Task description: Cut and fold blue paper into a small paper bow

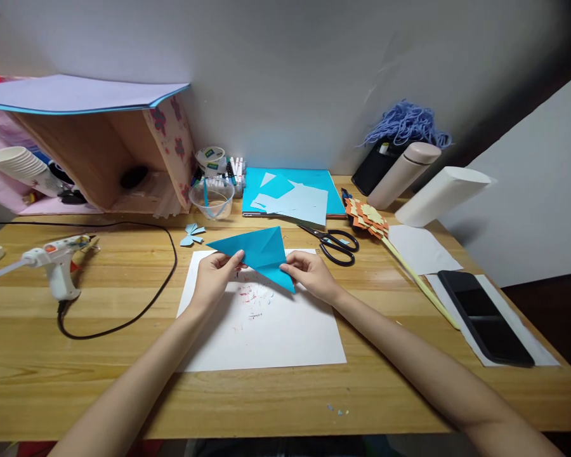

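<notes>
A folded sheet of blue paper (261,249), roughly triangular with crease lines, is held above a white sheet (261,336) marked with red and blue scribbles. My left hand (217,274) pinches its lower left edge, thumb on top. At its right edge, my right hand (310,271) grips it between thumb and fingers. Just beyond the right hand lie black-handled scissors (335,244), partly opened, with small blue scraps beneath. A cut light-blue paper flower shape (192,235) rests to the left of the folded paper.
A white glue gun (59,266) and its black cord occupy the left, before an open cardboard box (99,152). Behind are a plastic cup (212,198), markers (236,170) and blue sheets (292,190). To the right are a paper flower (366,219), a bottle (404,174) and a phone (485,317).
</notes>
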### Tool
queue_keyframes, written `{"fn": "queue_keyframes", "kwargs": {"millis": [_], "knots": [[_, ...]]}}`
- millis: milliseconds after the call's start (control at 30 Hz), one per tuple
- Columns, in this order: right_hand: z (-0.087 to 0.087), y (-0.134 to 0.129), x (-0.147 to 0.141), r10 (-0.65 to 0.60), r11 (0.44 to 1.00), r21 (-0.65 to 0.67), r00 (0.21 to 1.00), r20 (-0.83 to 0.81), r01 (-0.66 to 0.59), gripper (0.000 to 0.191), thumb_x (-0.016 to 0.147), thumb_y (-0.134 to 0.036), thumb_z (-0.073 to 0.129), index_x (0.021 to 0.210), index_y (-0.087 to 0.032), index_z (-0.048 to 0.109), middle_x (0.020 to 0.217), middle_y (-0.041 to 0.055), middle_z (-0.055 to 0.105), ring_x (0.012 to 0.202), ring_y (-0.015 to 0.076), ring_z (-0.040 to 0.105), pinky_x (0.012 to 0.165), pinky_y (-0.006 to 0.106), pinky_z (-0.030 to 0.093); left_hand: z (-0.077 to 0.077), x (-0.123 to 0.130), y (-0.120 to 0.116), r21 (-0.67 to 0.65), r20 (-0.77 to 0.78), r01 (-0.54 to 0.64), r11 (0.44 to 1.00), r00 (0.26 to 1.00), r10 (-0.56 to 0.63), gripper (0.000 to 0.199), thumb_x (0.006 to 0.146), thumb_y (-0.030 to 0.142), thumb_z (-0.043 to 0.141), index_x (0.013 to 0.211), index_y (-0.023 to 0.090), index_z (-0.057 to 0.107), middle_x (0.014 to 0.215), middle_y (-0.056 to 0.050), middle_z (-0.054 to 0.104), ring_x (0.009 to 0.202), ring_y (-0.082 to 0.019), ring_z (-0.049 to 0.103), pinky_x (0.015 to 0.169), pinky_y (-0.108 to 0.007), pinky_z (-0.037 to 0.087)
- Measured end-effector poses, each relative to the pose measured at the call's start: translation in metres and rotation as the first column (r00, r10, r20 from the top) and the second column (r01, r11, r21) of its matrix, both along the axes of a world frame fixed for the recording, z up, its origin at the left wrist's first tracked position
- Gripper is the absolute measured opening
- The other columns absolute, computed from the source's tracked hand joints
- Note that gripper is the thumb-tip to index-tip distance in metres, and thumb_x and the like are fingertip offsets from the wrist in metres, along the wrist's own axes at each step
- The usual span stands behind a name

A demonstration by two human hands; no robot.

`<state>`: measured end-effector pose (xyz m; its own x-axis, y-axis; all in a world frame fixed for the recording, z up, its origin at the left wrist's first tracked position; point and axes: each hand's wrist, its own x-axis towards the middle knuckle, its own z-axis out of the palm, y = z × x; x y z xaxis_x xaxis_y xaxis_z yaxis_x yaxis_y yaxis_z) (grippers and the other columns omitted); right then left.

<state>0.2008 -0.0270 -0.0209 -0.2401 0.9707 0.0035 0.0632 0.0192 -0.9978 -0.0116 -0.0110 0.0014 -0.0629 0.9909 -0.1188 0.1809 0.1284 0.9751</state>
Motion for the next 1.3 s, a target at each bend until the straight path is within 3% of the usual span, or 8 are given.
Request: {"fn": "queue_keyframes", "kwargs": {"millis": [467,600,733,900,1000,1133,1233,1300], "knots": [[-0.004,0.002,0.002,0.014,1.0,-0.011,0.999,0.037,-0.014,0.027,0.075,-0.043,0.063,0.07,-0.017,0.055,0.056,-0.0029,0.053,0.047,0.0096,0.052,0.047,0.023,0.042,0.008,-0.016,0.011,0.043,0.255,-0.118,0.992,0.961,0.103,0.032,0.068,0.045,0.067,0.061,0.015,0.059,0.06,-0.001,0.062,0.06,-0.012,0.06,0.064,-0.022,0.048],[-0.005,0.0,0.002,-0.066,0.992,0.113,0.994,0.088,0.056,0.025,0.077,-0.041,0.062,0.071,-0.018,0.058,0.067,0.0014,0.059,0.058,0.0126,0.055,0.054,0.025,0.046,0.008,-0.016,0.012,0.049,0.259,-0.115,0.992,0.961,0.098,0.033,0.07,0.047,0.064,0.065,0.015,0.059,0.062,-0.002,0.063,0.063,-0.014,0.063,0.066,-0.024,0.049],[-0.002,-0.004,0.002,-0.285,0.898,0.401,0.932,0.224,0.179,0.015,0.079,-0.032,0.06,0.07,-0.02,0.061,0.072,0.0046,0.063,0.065,0.0168,0.057,0.062,0.031,0.047,0.008,-0.008,0.007,-0.058,0.375,0.073,0.996,0.926,-0.046,0.043,0.076,0.054,0.056,0.092,0.015,0.061,0.092,-0.01,0.069,0.086,-0.02,0.066,0.075,-0.031,0.051],[0.001,-0.01,0.002,-0.293,0.794,0.607,0.9,0.323,0.04,0.008,0.079,-0.021,0.059,0.071,-0.022,0.062,0.071,0.0042,0.065,0.068,0.019,0.057,0.064,0.033,0.044,0.016,0.003,-0.006,-0.143,0.529,0.339,0.93,0.82,-0.218,0.051,0.076,0.055,0.055,0.104,0.013,0.059,0.109,-0.015,0.065,0.102,-0.026,0.061,0.087,-0.037,0.048],[0.002,-0.011,0.001,-0.241,0.828,0.56,0.926,0.292,0.039,0.013,0.078,-0.023,0.061,0.065,-0.022,0.057,0.068,0.0035,0.062,0.065,0.0173,0.056,0.056,0.03,0.042,0.015,-0.001,-0.006,-0.173,0.531,0.346,0.922,0.822,-0.209,0.044,0.076,0.044,0.059,0.109,0.013,0.059,0.111,-0.012,0.065,0.103,-0.025,0.06,0.089,-0.036,0.047],[0.001,-0.009,-0.002,-0.107,0.946,0.317,0.987,0.122,0.064,0.026,0.074,-0.029,0.067,0.059,-0.02,0.047,0.063,-0.0004,0.053,0.057,0.0125,0.052,0.05,0.025,0.041,0.008,-0.011,0.002,-0.265,0.506,0.229,0.936,0.86,-0.067,0.03,0.068,0.029,0.065,0.092,0.012,0.065,0.094,-0.01,0.07,0.091,-0.026,0.064,0.081,-0.038,0.051],[-0.001,-0.006,-0.002,-0.095,0.985,0.143,0.995,-0.004,0.094,0.022,0.073,-0.031,0.068,0.081,-0.022,0.05,0.067,-0.0033,0.051,0.054,0.0102,0.052,0.047,0.022,0.042,0.005,-0.015,0.007,-0.292,0.488,0.234,0.928,0.87,-0.066,0.027,0.065,0.025,0.068,0.09,0.014,0.066,0.092,-0.009,0.071,0.085,-0.026,0.066,0.077,-0.038,0.052],[-0.003,-0.005,0.001,-0.123,0.984,0.13,0.992,-0.023,0.125,0.04,0.075,-0.03,0.067,0.108,-0.026,0.044,0.077,-0.0025,0.054,0.058,0.0101,0.055,0.05,0.022,0.045,0.004,-0.016,0.008,-0.285,0.474,0.26,0.923,0.875,-0.1,0.03,0.064,0.025,0.069,0.092,0.014,0.065,0.095,-0.01,0.07,0.086,-0.026,0.066,0.078,-0.037,0.051]]}}
